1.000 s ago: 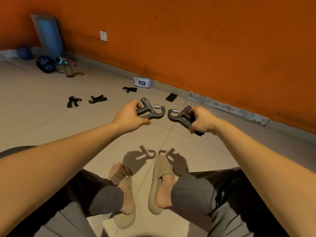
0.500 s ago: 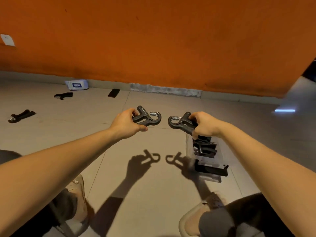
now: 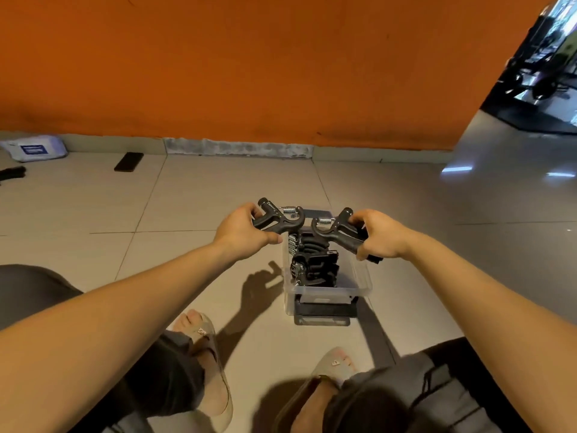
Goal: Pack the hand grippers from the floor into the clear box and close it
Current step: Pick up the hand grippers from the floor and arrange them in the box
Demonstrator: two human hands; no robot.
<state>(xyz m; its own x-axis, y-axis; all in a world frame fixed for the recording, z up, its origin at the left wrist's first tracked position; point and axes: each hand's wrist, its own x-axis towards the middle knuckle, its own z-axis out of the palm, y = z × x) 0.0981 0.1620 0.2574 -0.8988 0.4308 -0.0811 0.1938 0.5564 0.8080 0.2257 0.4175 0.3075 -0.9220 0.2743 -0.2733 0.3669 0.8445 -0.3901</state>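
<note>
the left hand (image 3: 246, 232) is curled round the handles of a dark hand gripper (image 3: 281, 218), its metal spring end pointing toward the middle. the right hand (image 3: 379, 234) is clamped the same way on a second hand gripper (image 3: 338, 231), whose spring end faces back at the first, so the two tools sit nose to nose with a small gap between them. both are held in the air above the far end of the clear box (image 3: 324, 290), which stands on the tiled floor (image 3: 187, 198) in front of the person's feet, its top open. inside it, a row of packed grippers (image 3: 313, 262) is stacked tightly along the left side (springs toward the left wall), and the right side shows bare bottom. a flat black piece (image 3: 323, 310) pokes out at the near end of the box; what it is cannot be told.

far to the left, by the foot of the orange wall (image 3: 249, 73), lie a black phone (image 3: 129, 161) and a pack of wipes (image 3: 34, 148). a loose gripper (image 3: 11, 173) shows at the left edge of the floor, well apart from the box. beige sandals (image 3: 209, 354) are on the feet below.
</note>
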